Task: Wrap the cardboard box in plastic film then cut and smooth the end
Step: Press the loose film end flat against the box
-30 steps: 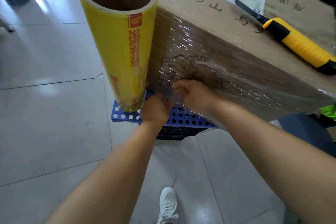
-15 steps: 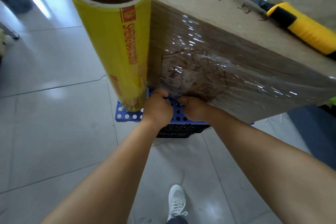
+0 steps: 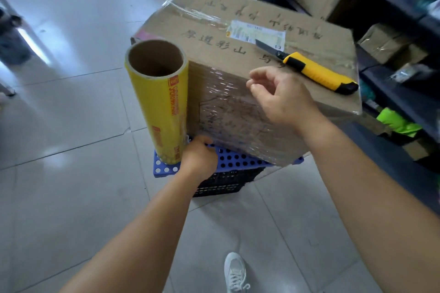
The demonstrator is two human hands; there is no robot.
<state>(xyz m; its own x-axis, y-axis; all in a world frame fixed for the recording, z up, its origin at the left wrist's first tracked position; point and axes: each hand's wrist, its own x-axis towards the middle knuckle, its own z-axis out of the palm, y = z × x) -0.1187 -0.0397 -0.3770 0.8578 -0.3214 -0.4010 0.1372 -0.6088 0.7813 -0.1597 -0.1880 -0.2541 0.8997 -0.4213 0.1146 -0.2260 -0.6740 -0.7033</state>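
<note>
Both hands worked: left hand clenched film beneath the film-wrapped brown cardboard box, fingertips hidden; right hand hovered loosely open.

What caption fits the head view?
Left hand at film roll base, right hand open near knife on wrapped box.

Both forearms are showing bare up to the picture's edge, with no sleeve, watch, ring or glove appearing on them. The left hand and the right hand are likewise showing uncovered, their fingers carrying no rings or tape. Well below the fingers, the person is wearing a white lace-up sneaker with white laces and a mesh-looking upper, its heel running out of the picture.
</note>
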